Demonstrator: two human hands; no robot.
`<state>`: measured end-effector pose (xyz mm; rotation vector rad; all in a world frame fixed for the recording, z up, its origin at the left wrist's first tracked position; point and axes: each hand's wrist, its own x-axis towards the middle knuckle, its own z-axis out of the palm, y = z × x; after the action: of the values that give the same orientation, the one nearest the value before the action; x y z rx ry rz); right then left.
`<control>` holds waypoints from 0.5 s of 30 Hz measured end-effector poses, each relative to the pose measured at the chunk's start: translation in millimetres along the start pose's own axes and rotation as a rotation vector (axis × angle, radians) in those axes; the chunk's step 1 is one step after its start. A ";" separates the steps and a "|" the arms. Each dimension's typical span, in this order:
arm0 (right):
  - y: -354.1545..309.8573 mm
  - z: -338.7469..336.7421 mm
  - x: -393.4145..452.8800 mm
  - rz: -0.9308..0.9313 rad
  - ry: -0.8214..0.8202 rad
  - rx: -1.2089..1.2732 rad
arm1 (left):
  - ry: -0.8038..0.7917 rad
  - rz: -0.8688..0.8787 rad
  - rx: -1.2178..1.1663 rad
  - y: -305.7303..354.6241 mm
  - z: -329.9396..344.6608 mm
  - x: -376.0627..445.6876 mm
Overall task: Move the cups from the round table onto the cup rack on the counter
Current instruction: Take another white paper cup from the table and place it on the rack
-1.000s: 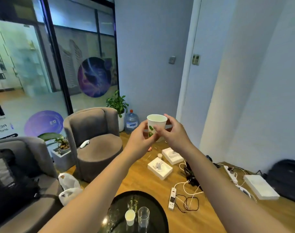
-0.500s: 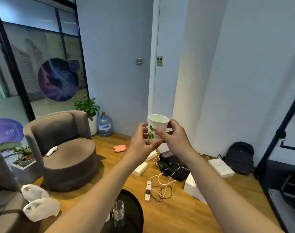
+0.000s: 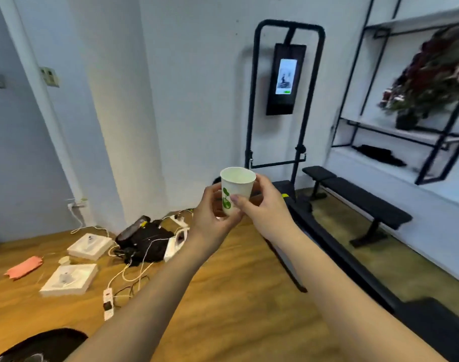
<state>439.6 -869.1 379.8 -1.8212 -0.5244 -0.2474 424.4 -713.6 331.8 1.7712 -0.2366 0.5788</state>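
I hold both arms out in front of me. My left hand [image 3: 215, 212] and right hand [image 3: 267, 205] pinch the cup [image 3: 236, 189] together. My right fingers probably wrap behind it.

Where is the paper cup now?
In the head view's centre, the paper cup is held upright between the left hand and right hand, above the wooden floor.
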 end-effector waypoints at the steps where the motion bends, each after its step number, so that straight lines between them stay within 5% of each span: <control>1: 8.1 -30.8 -7.6 0.021 0.052 -0.020 | -0.052 0.026 -0.011 6.1 32.0 4.2; 8: 64.5 -223.4 -58.3 0.144 0.386 -0.128 | -0.386 0.149 -0.128 40.4 244.6 24.0; 15: 120.6 -382.1 -81.1 0.234 0.546 -0.204 | -0.589 0.121 -0.375 59.3 436.8 36.9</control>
<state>461.1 -1276.9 361.9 -1.8886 0.0995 -0.6307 542.3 -1139.9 322.3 1.5252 -0.8098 0.0682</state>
